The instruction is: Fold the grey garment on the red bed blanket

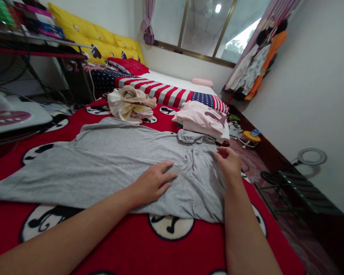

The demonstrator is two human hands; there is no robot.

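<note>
A long grey garment lies spread across the red blanket, its wide end to the left and a gathered, creased part to the right. It looks like a dress, though its far right end is bunched up. My left hand rests on the middle of the cloth, palm down with the fingers apart. At the right edge of the garment, my right hand pinches the fabric between thumb and fingers.
Behind the garment are a crumpled cream cloth pile and a folded stack of pink and white clothes. A white fan base stands left. To the right are a dark green rack-like stool and a yellow stool.
</note>
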